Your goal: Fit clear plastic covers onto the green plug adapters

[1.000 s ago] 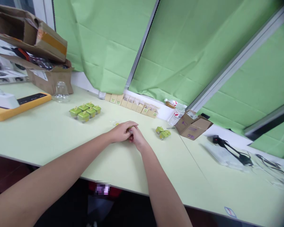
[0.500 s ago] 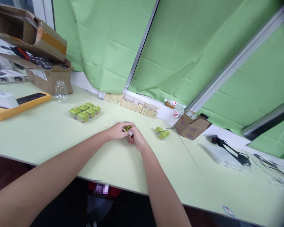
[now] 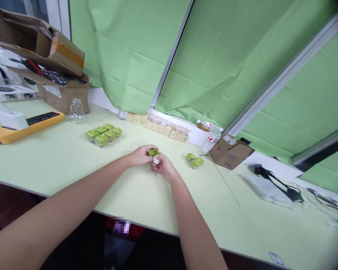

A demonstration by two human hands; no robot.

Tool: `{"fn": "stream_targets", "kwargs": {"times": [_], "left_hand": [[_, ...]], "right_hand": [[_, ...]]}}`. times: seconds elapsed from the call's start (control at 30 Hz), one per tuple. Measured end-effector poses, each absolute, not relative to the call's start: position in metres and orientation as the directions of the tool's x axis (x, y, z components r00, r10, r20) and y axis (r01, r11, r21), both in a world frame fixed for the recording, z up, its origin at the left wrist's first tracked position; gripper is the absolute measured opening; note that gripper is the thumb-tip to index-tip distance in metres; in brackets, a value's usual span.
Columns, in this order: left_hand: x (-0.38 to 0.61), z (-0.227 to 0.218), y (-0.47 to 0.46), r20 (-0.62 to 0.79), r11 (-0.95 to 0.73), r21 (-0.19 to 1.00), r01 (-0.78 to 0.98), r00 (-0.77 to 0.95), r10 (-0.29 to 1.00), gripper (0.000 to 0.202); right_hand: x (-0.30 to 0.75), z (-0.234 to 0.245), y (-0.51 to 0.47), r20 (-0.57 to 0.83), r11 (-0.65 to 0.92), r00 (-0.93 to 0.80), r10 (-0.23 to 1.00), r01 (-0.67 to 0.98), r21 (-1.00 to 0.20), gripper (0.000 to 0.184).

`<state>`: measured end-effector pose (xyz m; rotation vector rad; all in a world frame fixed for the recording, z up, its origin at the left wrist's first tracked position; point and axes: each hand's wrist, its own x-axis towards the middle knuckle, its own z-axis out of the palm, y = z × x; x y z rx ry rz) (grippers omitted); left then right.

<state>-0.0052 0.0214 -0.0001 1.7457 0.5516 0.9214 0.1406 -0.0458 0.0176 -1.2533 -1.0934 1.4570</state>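
Over the middle of the table (image 3: 129,210), my left hand (image 3: 142,155) and my right hand (image 3: 165,167) meet around one small green-and-white piece (image 3: 154,153). Its green side looks hollow and faces up; a white part shows under my right thumb. My left fingers curl over its far left side, while my right hand grips the near right side. To the left stands a block of small clear boxes with green lids and yellow loops (image 3: 103,135). A smaller group of green-lidded boxes (image 3: 195,160) sits to the right. Clear plastic (image 3: 136,145) lies just behind my left hand.
A row of small beige cartons (image 3: 160,125) lines the wall. Plastic bottles (image 3: 211,140) and a cardboard box (image 3: 230,150) stand at back right, with black cables (image 3: 284,187) beyond. At left are a clear jar (image 3: 77,111), a yellow-edged device (image 3: 42,122) and stacked cardboard boxes (image 3: 64,95).
The green-and-white piece has turned in my hands, so more of its green hollow and white part shows. The whole view has shifted slightly.
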Motion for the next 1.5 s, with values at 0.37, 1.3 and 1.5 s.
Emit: {"fn": "stream_targets", "kwargs": {"times": [0.37,1.3,1.5], "left_hand": [[-0.006,0.0,0.026,0.324,-0.409,0.908,0.086,0.475,0.818,0.033],[-0.006,0.0,0.023,0.334,-0.416,0.905,0.092,0.453,0.827,0.03],[-0.008,0.001,0.021,0.445,-0.554,0.822,0.127,0.464,0.766,0.039]], "right_hand": [[0.14,0.022,-0.047,-0.211,-0.218,-0.066,0.975,-0.128,-0.968,0.039],[0.154,0.001,-0.04,0.456,0.136,0.196,0.868,0.79,-0.598,0.034],[0.153,0.0,-0.042,0.373,0.133,0.106,0.922,0.817,-0.56,0.039]]}}
